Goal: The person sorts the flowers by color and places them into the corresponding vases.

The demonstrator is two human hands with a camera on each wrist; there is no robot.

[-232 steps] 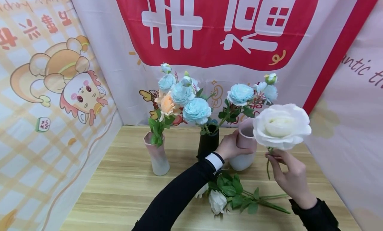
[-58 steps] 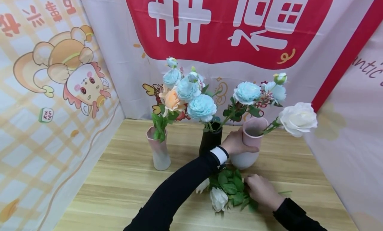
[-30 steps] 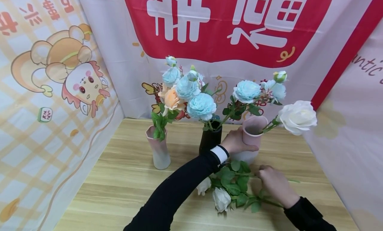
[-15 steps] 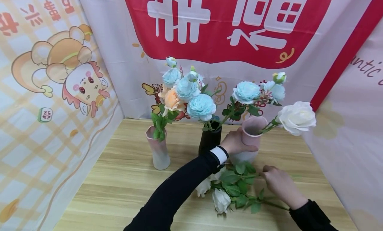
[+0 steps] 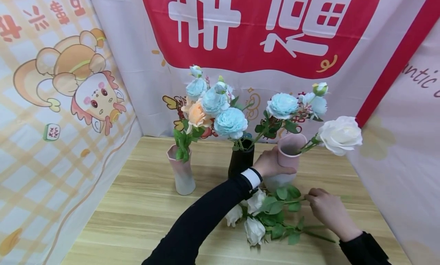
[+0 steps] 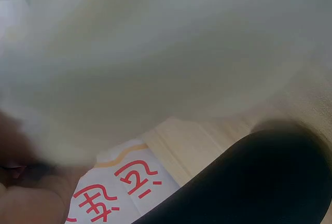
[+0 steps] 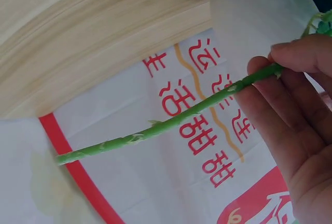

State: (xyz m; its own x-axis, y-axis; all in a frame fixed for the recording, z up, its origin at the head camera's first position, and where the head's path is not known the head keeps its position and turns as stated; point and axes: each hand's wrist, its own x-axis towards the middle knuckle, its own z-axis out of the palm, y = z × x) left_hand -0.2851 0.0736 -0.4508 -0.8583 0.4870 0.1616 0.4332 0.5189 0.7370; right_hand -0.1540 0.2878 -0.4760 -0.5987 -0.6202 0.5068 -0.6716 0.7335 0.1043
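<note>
My left hand [image 5: 269, 165] grips the neck of a pink-and-white vase [image 5: 289, 161], from which one white rose [image 5: 339, 136] leans out to the right. In front of it, my right hand [image 5: 328, 212] pinches the stem of another white rose [image 5: 257, 202]. The right wrist view shows that thorny green stem [image 7: 155, 129] between thumb and fingertips, its bare end free. Two more white roses [image 5: 254, 231] [image 5: 234, 215] lie on the table below. In the left wrist view, a blurred pale surface [image 6: 155, 68] covers most of the picture.
A black vase [image 5: 241, 164] with light-blue flowers [image 5: 230, 122] stands just left of the gripped vase. Farther left is a pink-and-white vase [image 5: 182, 177] holding a peach flower [image 5: 197, 114]. Printed cloths [image 5: 82, 93] enclose the wooden table [image 5: 137, 204].
Earlier, my right hand held a white rose beside the vase; that rose then stands in it. My right hand has since taken another rose's stem and drawn it rightward. My left hand keeps its grip.
</note>
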